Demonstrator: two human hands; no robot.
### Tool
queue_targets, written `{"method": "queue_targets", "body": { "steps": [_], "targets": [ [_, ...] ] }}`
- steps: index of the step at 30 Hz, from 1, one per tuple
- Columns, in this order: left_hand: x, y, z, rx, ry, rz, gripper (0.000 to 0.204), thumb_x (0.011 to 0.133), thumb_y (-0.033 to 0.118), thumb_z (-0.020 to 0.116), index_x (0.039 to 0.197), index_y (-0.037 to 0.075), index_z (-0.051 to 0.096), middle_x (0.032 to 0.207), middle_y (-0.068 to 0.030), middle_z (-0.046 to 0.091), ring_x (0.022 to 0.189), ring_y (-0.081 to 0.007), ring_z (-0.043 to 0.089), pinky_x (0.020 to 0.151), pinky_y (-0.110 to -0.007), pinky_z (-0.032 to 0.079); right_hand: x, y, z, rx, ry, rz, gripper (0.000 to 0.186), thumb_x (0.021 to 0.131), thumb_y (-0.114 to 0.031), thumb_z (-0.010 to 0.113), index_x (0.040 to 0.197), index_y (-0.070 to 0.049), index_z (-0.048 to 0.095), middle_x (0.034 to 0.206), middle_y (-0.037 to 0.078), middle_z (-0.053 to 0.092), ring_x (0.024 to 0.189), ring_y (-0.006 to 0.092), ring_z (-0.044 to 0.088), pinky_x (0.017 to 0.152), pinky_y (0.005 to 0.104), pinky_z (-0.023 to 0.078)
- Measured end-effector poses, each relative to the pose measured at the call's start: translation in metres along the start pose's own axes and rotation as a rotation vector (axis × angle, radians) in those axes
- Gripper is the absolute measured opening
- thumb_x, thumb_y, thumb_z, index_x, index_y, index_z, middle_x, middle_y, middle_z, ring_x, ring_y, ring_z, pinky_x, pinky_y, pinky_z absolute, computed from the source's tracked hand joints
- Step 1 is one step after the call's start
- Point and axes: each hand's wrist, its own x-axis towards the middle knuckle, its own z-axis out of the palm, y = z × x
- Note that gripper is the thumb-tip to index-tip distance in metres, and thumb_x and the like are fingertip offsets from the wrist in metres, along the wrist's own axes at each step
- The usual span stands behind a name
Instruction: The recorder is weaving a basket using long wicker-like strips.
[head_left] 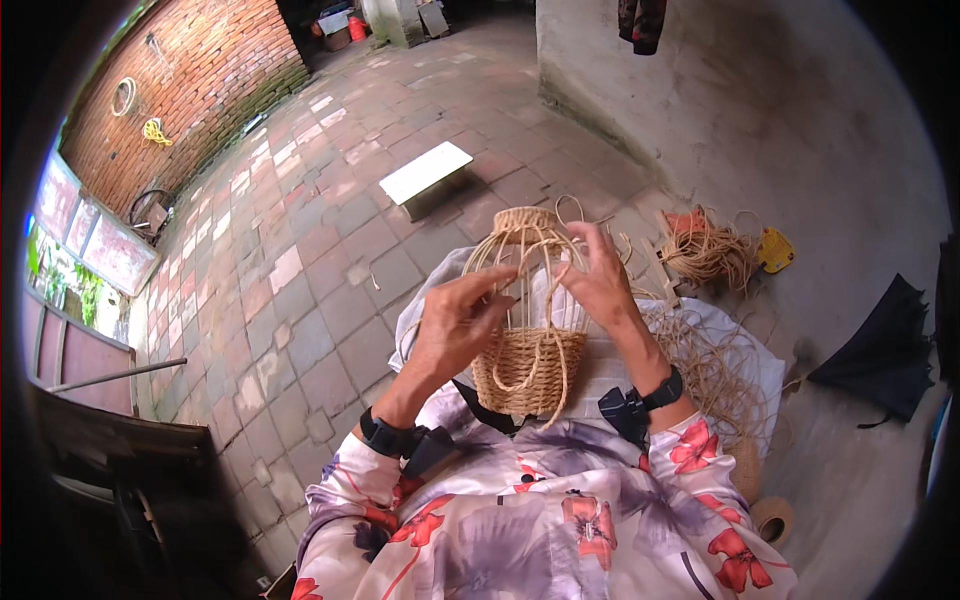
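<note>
A partly woven basket (525, 370) stands upright at my lap, with a woven lower body, bare upright spokes and a narrow woven ring (525, 218) on top. A twisted cord (560, 375) hangs in loops down its front. My left hand (470, 310) is on the upper left of the spokes, thumb and index finger closed on a strand. My right hand (600, 272) is at the upper right, fingers curled on the cord and spokes just below the ring.
A white cloth (750, 370) lies under loose fibre strands, with cord coils (715, 255) beyond it. A dark umbrella (870, 350) lies right, by the plaster wall (820, 170). A low white board (425, 170) stands ahead on the tiled floor (300, 280). A brick wall (190, 80) is back left.
</note>
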Motion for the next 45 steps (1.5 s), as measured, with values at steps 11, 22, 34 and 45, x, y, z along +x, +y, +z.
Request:
{"method": "queue_targets", "body": {
  "steps": [11, 22, 34, 45],
  "targets": [
    [-0.059, -0.033, -0.097, -1.032, -0.064, -0.299, 0.034, 0.091, 0.007, 0.061, 0.124, 0.008, 0.060, 0.076, 0.0006, 0.055, 0.055, -0.0054, 0.040, 0.048, -0.020, 0.031, 0.013, 0.035, 0.018, 0.241, -0.119, 0.116, 0.053, 0.079, -0.018, 0.061, 0.128, -0.003, 0.047, 0.127, 0.022, 0.055, 0.123, 0.0330, 0.052, 0.104, 0.0386, 0.039],
    [-0.076, -0.072, -0.087, -1.186, 0.494, -0.388, 0.014, 0.101, 0.016, 0.050, 0.100, 0.004, 0.057, 0.066, 0.0050, 0.041, 0.050, -0.0053, 0.032, 0.047, -0.021, 0.028, 0.009, 0.034, 0.020, 0.236, -0.129, 0.104, 0.051, 0.079, -0.020, 0.059, 0.126, -0.001, 0.048, 0.125, 0.023, 0.058, 0.118, 0.0338, 0.054, 0.101, 0.0382, 0.041],
    [-0.094, -0.117, -0.137, -1.332, 0.467, -0.466, 0.033, 0.104, 0.035, 0.046, 0.079, 0.013, 0.048, 0.055, 0.0056, 0.028, 0.043, -0.0066, 0.020, 0.039, -0.022, 0.020, 0.003, 0.022, 0.017, 0.261, -0.125, 0.170, 0.048, 0.080, -0.017, 0.057, 0.124, -0.001, 0.049, 0.118, 0.022, 0.060, 0.112, 0.0330, 0.057, 0.097, 0.0380, 0.043],
    [-0.053, -0.111, -0.155, -0.979, 0.430, -0.429, 0.022, 0.102, 0.025, 0.050, 0.109, 0.007, 0.060, 0.080, -0.0006, 0.054, 0.069, -0.0079, 0.049, 0.060, -0.021, 0.043, -0.013, 0.024, 0.027, 0.161, 0.011, 0.222, 0.047, 0.083, -0.013, 0.052, 0.129, -0.006, 0.046, 0.115, 0.019, 0.062, 0.100, 0.0297, 0.062, 0.088, 0.0390, 0.047]
  ]
}}
